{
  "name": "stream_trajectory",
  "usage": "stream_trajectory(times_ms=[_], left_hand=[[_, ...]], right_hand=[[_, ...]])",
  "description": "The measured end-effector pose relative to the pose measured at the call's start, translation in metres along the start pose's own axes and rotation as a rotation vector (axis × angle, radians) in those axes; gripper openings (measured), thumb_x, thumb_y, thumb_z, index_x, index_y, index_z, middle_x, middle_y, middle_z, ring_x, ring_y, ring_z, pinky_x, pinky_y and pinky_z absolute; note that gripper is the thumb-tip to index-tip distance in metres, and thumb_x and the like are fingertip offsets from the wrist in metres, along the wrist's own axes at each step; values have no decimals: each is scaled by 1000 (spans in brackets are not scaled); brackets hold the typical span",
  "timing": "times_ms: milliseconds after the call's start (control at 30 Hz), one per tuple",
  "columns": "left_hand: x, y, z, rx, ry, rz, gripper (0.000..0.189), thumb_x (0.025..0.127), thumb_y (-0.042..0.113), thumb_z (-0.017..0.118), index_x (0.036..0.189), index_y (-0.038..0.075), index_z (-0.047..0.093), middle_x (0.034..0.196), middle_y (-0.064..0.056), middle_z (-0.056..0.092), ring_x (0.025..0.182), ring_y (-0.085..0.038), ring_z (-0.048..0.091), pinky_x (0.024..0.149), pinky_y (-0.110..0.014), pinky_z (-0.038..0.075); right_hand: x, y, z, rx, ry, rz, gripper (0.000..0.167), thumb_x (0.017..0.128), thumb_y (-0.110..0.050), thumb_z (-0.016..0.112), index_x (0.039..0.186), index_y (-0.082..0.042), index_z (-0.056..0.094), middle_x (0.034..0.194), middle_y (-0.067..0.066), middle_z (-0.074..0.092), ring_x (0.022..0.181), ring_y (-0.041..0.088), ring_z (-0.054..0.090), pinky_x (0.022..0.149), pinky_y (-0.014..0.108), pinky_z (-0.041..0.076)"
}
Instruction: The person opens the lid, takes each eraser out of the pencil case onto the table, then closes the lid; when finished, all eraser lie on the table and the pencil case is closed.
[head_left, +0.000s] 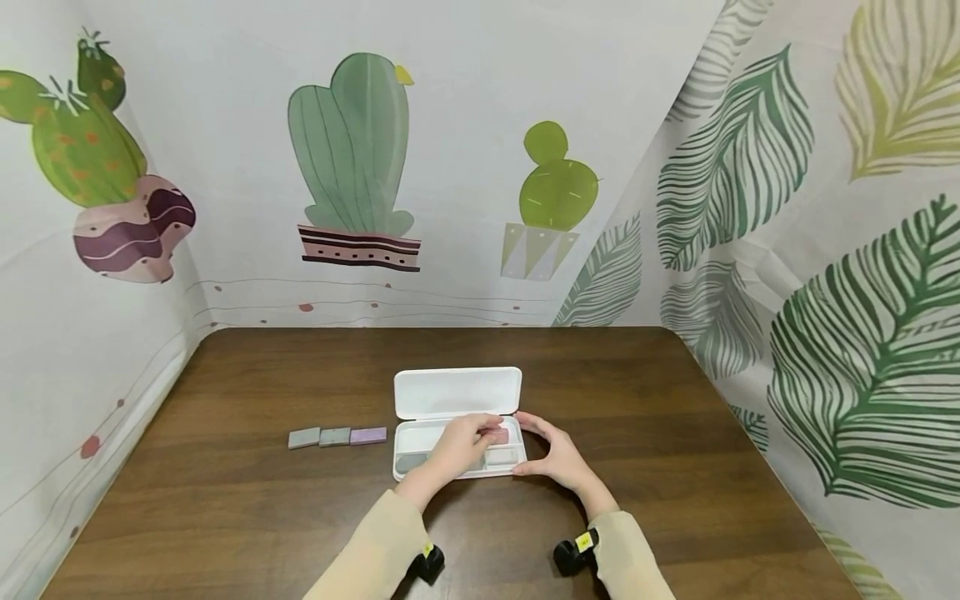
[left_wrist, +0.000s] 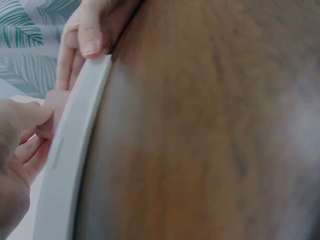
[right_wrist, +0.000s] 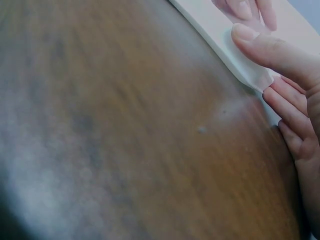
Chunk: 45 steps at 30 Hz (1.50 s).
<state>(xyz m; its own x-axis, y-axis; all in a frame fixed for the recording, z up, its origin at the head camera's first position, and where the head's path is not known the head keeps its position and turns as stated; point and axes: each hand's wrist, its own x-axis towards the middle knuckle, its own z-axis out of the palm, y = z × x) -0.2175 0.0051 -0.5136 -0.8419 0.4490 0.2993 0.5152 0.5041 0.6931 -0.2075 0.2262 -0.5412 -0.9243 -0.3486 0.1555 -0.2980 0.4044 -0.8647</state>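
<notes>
A white compartment box (head_left: 402, 440) lies on the table with its lid (head_left: 457, 393) tipped back. Over its back right compartment, my left hand (head_left: 459, 446) pinches a small pink rectangular block (head_left: 497, 436) between thumb and fingers. That pink block (left_wrist: 56, 106) also shows in the left wrist view, beside the box's long wall (left_wrist: 80, 130). My right hand (head_left: 558, 457) grips the right end of the box, thumb at the front corner and fingers at the back. Part of the box's inside is hidden behind my left hand.
Left of the box, two grey blocks (head_left: 334, 437) and a purple block (head_left: 368, 435) lie in a row on the brown wooden table (head_left: 262, 517). A grey piece (head_left: 410, 462) sits in the front left compartment. Patterned cloth (head_left: 465, 167) hangs behind the table.
</notes>
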Motion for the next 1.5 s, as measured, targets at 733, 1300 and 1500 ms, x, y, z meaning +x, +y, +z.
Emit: stream_trajectory(times_ms=[733,1300,1500], left_hand=[[-33,-36,-80,-177,-2,2,22,89,9,70,109,0,72,97,-9,76,88,-18,70,78,-26,55],[-79,-82,-128,-136,45,-144,25,87,17,73,109,3,73,95,-6,76,88,-10,69,77,-23,54],[-89,-87,-135,-108,-6,-156,22,89,11,71,109,2,72,97,-8,76,92,-19,71,80,-26,55]], right_hand=[[-6,-45,-4,6,-22,63,82,70,-10,87,140,4,47,139,18,56,134,35,47,109,20,32],[-2,-3,0,11,12,39,84,68,-17,90,141,-8,50,139,9,58,133,29,49,113,28,32],[-1,-2,0,-16,8,31,84,68,-22,90,142,-9,50,138,10,58,133,30,49,112,30,33]])
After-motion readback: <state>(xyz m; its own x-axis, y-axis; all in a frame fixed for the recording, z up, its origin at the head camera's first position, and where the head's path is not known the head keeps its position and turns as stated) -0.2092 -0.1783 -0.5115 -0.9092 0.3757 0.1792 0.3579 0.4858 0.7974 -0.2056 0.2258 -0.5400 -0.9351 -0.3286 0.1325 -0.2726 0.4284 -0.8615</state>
